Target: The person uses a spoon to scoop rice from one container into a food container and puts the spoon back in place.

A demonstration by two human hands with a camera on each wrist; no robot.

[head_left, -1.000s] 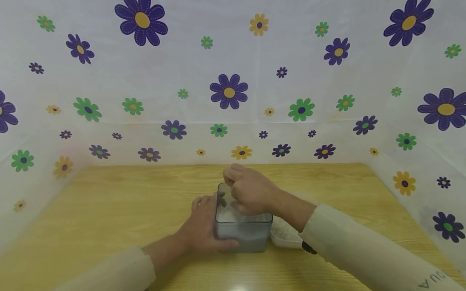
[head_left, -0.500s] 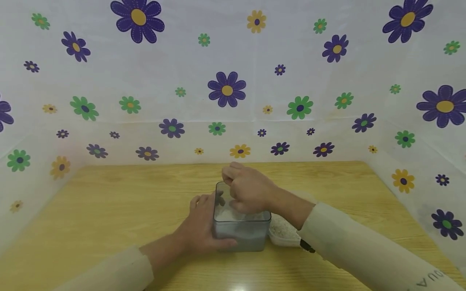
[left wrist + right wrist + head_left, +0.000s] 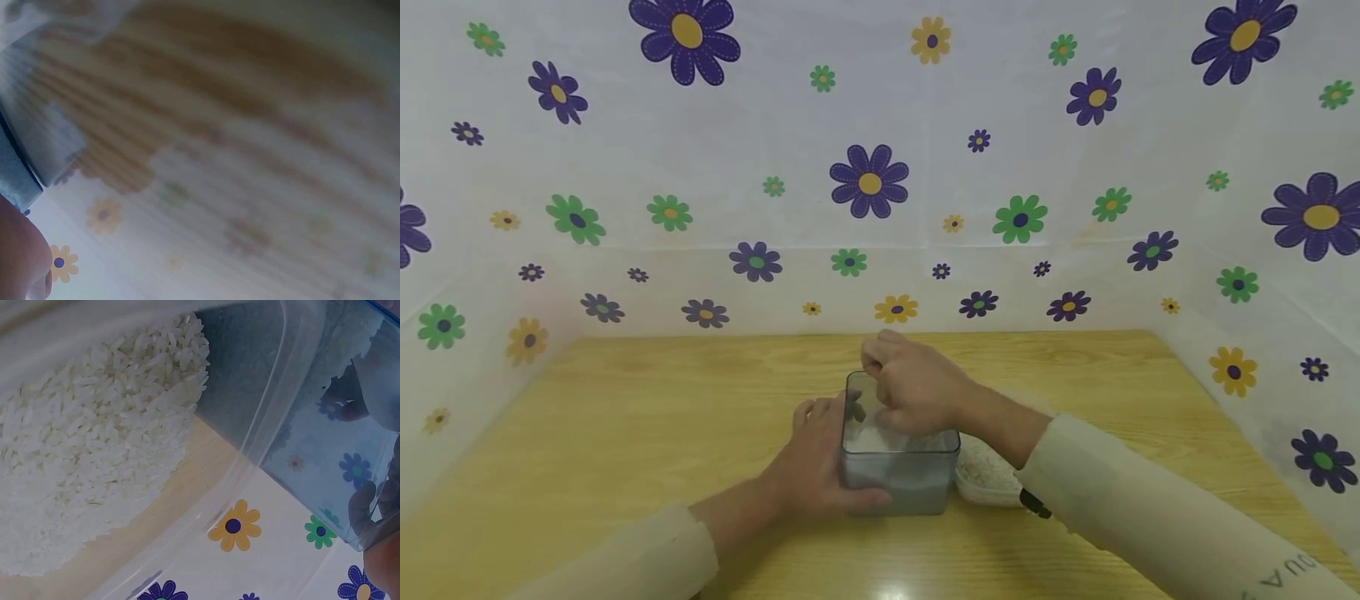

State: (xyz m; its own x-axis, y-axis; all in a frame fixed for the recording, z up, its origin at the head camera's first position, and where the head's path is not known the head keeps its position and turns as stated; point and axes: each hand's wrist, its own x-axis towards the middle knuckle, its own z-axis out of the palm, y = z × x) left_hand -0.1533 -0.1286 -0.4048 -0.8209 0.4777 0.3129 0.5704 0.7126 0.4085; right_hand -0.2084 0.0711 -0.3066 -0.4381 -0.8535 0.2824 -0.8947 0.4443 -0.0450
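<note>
A smoky blue-grey clear plastic box [image 3: 902, 483] stands upright mid-table with pale contents inside. My left hand [image 3: 816, 462] holds its left side, thumb along the front wall and fingers round the side. Over the box's open top, my right hand [image 3: 921, 387] has curled fingers near the far rim. Whether it holds anything is hidden behind the back of the hand. To the right, partly under my right forearm, sits a clear plastic container [image 3: 992, 500] holding white rice [image 3: 94, 444]. The left wrist view is blurred and shows the box [image 3: 19, 169] only at its left edge.
The wood-grain table [image 3: 700, 392] is enclosed at the back and both sides by a white flowered curtain [image 3: 760, 150]. A small black object [image 3: 1035, 503] shows under my right sleeve, beside the rice container.
Both hands keep almost the same place and pose on and over the box. Only the head view shifts slightly; the box and the rice container stay put.
</note>
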